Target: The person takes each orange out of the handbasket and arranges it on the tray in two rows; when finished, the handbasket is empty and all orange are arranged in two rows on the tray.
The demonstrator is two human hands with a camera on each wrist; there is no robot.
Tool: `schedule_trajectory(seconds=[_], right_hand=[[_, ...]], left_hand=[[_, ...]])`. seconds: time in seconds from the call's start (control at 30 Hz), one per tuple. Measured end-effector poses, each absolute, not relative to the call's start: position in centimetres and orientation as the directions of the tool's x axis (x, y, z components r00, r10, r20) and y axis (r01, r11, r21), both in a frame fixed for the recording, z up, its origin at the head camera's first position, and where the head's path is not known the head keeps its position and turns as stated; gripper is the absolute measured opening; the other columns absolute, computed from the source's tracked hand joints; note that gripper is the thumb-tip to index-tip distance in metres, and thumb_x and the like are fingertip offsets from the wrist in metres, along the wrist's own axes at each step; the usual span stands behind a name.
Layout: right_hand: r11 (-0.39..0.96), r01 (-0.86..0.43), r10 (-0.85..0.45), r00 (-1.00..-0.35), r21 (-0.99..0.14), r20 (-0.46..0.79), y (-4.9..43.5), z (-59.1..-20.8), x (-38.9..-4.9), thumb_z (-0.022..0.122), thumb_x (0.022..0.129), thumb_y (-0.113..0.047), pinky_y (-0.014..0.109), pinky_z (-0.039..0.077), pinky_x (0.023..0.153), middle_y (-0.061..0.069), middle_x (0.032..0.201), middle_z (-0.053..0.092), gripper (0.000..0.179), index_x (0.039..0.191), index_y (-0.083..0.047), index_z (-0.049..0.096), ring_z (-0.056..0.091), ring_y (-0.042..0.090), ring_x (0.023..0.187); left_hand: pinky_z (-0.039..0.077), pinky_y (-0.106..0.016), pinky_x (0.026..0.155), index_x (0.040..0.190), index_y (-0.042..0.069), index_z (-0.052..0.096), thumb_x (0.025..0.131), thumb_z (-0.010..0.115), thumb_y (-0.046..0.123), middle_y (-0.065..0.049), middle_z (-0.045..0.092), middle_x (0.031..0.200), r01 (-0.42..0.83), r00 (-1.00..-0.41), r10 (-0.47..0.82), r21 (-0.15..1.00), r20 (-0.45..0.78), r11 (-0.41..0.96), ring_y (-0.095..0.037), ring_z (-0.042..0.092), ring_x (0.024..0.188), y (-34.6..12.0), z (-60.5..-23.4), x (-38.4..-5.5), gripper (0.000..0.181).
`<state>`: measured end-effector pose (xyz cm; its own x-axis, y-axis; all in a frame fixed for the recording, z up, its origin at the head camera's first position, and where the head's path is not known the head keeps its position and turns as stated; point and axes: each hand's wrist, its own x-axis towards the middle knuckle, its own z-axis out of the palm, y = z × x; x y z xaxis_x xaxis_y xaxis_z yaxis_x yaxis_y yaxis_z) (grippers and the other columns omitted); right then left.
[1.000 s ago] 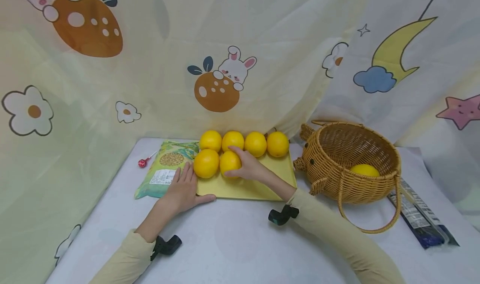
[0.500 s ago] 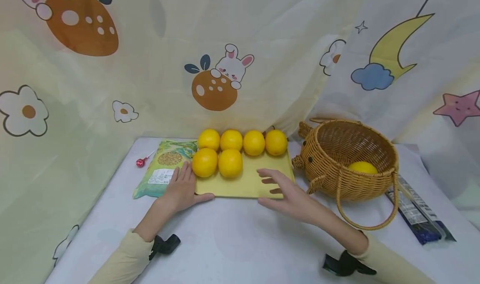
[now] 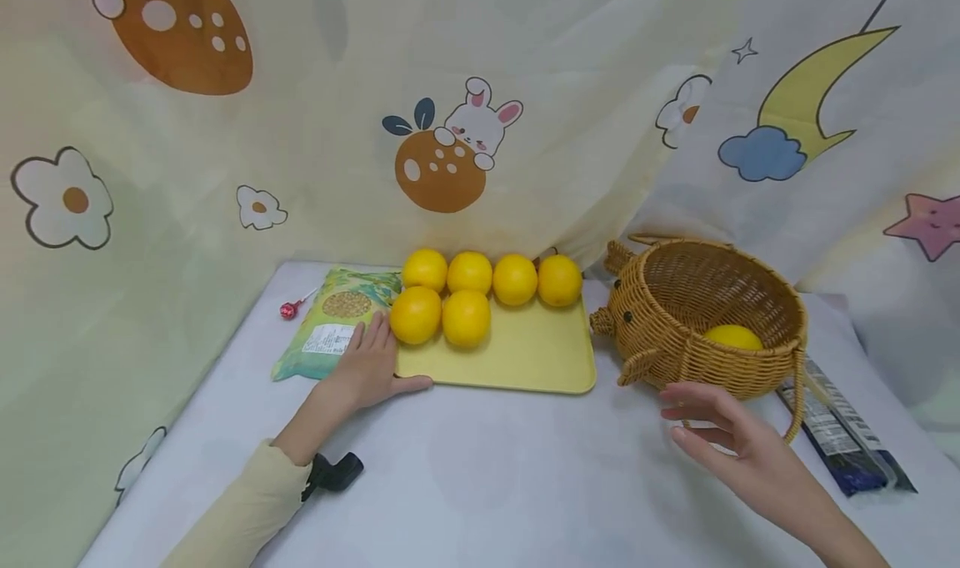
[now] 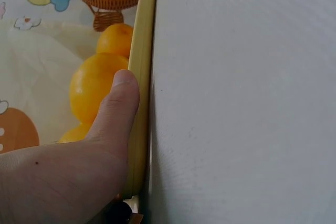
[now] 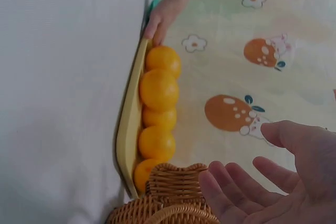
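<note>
Oranges stand in two rows on a yellow tray [image 3: 536, 351]: several at the back, and a left front orange [image 3: 416, 315] beside a right front orange [image 3: 467, 319]. My left hand [image 3: 366, 369] rests at the tray's left end, fingers straight; its thumb [image 4: 119, 103] lies along the tray's front rim in the left wrist view. To the right, my right hand [image 3: 738, 447] hovers in front of a wicker basket [image 3: 652, 347] with an animal face, fingers loosely bent and holding nothing. Inside that basket lies one yellow-orange fruit [image 3: 733, 337], partly hidden by the rim.
A green bag [image 3: 318, 347] with a picture of beans lies left of the tray, close to my left hand. Beyond it is a red lollipop [image 3: 288, 310]. A dark flat packet [image 3: 847, 447] lies right of the basket. A printed cloth [image 3: 330, 159] hangs behind the table.
My right hand let go of the right front orange, which stays on the tray, and moved right to the front of the basket. The left hand keeps its place at the tray.
</note>
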<state>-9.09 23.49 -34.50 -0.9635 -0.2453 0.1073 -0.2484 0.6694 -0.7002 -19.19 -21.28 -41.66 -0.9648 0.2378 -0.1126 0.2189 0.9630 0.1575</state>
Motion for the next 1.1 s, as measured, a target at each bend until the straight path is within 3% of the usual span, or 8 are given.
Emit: schedule_trajectory(seconds=[0.17,0.53,0.83,1.1], right_hand=[[0.701,-0.199,-0.202,-0.976,-0.685,0.078,24.5,-34.9,-8.7,0.062,0.095,-0.023,0.014,0.055,0.075,-0.015,0.121,0.058,0.040,0.133,-0.018,0.050,0.057,-0.013,0.100],[0.658,-0.333,-0.283,-0.940,-0.675,0.189,26.4,-35.0,-8.3,0.060,0.094,-0.004,0.017,0.056,0.071,-0.018,0.120,0.059,0.041,0.133,-0.013,0.052,0.060,-0.009,0.101],[0.689,-0.255,-0.233,-0.964,-0.678,0.125,26.5,-35.0,-7.6,0.062,0.095,-0.015,0.017,0.056,0.074,-0.011,0.120,0.061,0.037,0.130,-0.017,0.053,0.060,-0.009,0.101],[0.629,-0.312,-0.295,-0.943,-0.712,0.152,27.4,-35.2,-7.9,0.058,0.095,-0.004,0.018,0.057,0.071,-0.021,0.121,0.059,0.036,0.130,-0.008,0.054,0.063,-0.008,0.102]], left_hand=[[0.002,-0.060,0.121,0.151,-0.011,0.010,0.081,0.047,0.079,-0.029,0.005,0.160,0.215,-0.964,0.234,0.145,-0.128,0.966,-0.042,0.000,0.151,-21.2,-41.5,-19.4,0.120],[0.001,-0.060,0.121,0.151,-0.011,0.010,0.080,0.045,0.082,-0.029,0.004,0.160,0.209,-0.963,0.229,0.144,-0.141,0.967,-0.042,0.000,0.151,-21.1,-41.6,-19.6,0.122],[0.003,-0.061,0.121,0.150,-0.012,0.011,0.081,0.047,0.080,-0.030,0.006,0.160,0.224,-0.964,0.241,0.140,-0.114,0.964,-0.043,0.001,0.150,-21.2,-41.8,-19.6,0.121],[0.004,-0.062,0.120,0.150,-0.013,0.013,0.082,0.051,0.076,-0.031,0.007,0.159,0.225,-0.965,0.241,0.147,-0.106,0.963,-0.044,0.003,0.150,-21.1,-41.5,-19.3,0.118]])
